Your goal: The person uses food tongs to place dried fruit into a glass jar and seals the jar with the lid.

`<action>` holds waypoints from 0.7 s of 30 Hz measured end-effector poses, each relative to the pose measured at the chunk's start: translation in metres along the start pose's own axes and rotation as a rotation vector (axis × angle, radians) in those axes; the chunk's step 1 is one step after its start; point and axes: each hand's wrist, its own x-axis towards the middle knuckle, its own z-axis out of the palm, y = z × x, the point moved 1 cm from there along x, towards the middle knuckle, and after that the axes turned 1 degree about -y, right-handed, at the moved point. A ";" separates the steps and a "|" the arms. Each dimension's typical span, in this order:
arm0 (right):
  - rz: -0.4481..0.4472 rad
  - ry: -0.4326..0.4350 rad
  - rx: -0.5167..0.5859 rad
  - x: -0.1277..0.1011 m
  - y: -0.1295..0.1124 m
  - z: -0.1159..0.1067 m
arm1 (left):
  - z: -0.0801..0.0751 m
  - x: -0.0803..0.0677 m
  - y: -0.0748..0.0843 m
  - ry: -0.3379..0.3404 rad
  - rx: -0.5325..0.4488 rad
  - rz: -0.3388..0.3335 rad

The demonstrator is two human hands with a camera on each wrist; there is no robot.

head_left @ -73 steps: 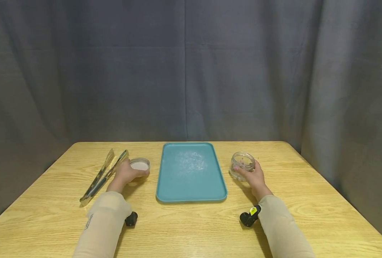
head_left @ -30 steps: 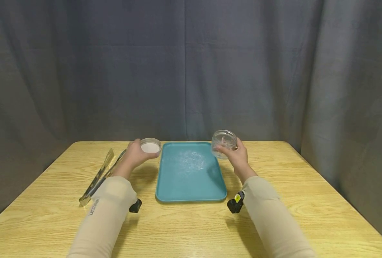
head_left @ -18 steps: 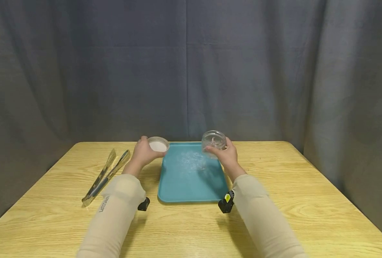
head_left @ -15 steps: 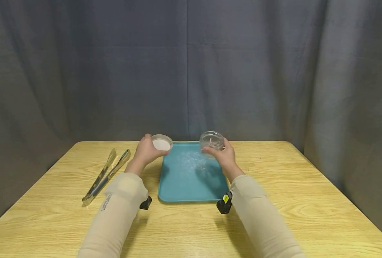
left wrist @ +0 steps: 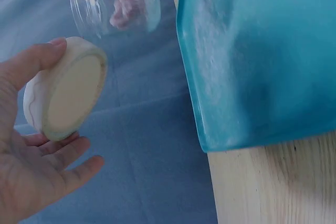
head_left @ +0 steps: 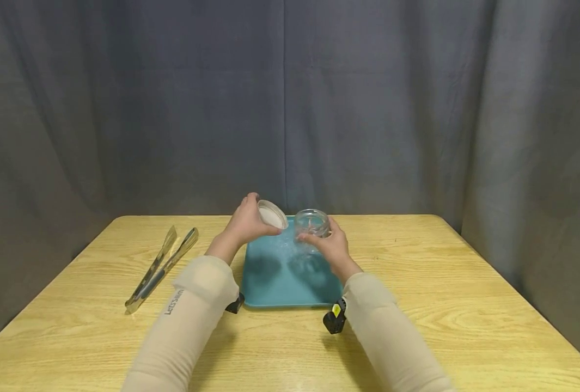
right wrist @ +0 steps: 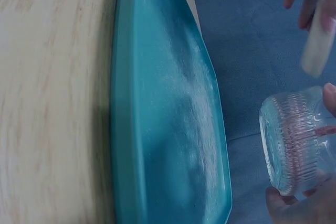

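My left hand (head_left: 246,222) grips a round pale jar lid (head_left: 272,215) by its edge, thumb on one side and fingers on the other. The lid is tilted, its whitish inner face turned toward the head view. A clear glass jar (head_left: 313,219) without a lid is in my right hand (head_left: 334,247), thumb and fingers round its side. Ribbing circles the jar's lower part in the right wrist view. Lid and jar are side by side, slightly apart, above the teal tray (head_left: 294,291); the lid sits left of the jar's mouth.
Whitish marks (right wrist: 191,114) lie on the tray's surface. Metal tongs (head_left: 159,269) lie spread on the wooden table (head_left: 441,305) at left. A grey curtain (head_left: 211,109) hangs behind the table's far edge. Both hands cast shadows on the tray.
Both hands have raised lid and jar from either side of the tray and brought them together over it. The lid has tilted more, and the jar has lately dipped a little.
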 end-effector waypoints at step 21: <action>0.026 -0.035 -0.002 -0.001 0.005 0.008 | 0.009 0.005 0.014 0.016 -0.258 -0.004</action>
